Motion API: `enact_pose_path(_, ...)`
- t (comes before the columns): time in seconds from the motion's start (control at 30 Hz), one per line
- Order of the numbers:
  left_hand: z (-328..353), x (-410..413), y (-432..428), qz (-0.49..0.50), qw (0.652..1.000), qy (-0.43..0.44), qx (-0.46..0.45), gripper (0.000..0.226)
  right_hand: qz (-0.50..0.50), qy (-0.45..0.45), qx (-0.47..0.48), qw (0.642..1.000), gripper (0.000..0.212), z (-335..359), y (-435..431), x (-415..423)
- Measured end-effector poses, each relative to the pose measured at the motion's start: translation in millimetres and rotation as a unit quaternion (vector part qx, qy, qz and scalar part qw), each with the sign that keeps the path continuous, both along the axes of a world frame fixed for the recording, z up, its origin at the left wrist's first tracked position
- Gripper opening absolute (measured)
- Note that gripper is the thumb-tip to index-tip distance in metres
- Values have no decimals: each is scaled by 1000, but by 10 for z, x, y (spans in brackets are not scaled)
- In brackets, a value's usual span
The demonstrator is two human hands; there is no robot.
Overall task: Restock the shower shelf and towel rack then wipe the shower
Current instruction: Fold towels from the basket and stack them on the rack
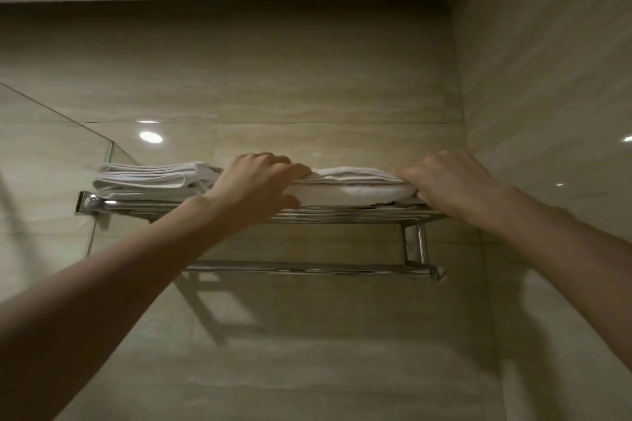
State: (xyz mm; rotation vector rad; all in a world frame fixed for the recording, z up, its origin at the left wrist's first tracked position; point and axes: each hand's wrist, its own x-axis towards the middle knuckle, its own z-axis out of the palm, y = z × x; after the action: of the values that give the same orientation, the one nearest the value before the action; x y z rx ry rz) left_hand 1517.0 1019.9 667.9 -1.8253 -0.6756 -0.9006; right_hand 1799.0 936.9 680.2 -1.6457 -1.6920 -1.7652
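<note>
**Fresh towel on the top rack, both hands on it**

So I'm standing here looking up at the chrome towel rack (342, 214) fixed to the beige tiled wall (273, 79), right in the corner; the person has both bare arms stretched up to it. The folded white towel (352, 186) lies flat on the right half of the rack's top shelf, held between the two hands; the left grip (261, 181) is curled round the towel's left end, fingers over the top and thumb tucked at the front lower edge; the right grip (451, 181) holds the right end the same way, fingers draped on top and thumb down by the bottom fold. So neither grip is wide; both are closed on that one towel.

On the left half of the shelf sits another stack of folded white towels (147, 178), just beside the held one; can't tell if they touch, the left wrist hides the gap. The lower hanging bar (307, 267) runs underneath; a glass panel (51, 164) edges in from the left, and a couple of ceiling lights reflect (150, 137) off the glossy tiles.
</note>
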Motion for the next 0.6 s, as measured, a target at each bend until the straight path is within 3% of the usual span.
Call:
enact_pose_path(0.23, 141, -212, 186, 0, 995, -17, -97, 52, 28, 2, 13, 1000, 36, -93, 9, -110)
enact_pose_path(0.47, 65, -229, 274, 45, 996, -19, -71, 48, 66, 19, 22, 997, 48, -145, 195, -102)
enact_pose_path(0.6, 35, -299, 336, 18, 996, -34, -85, 43, 89, 16, 1, 996, 53, -83, 237, 26)
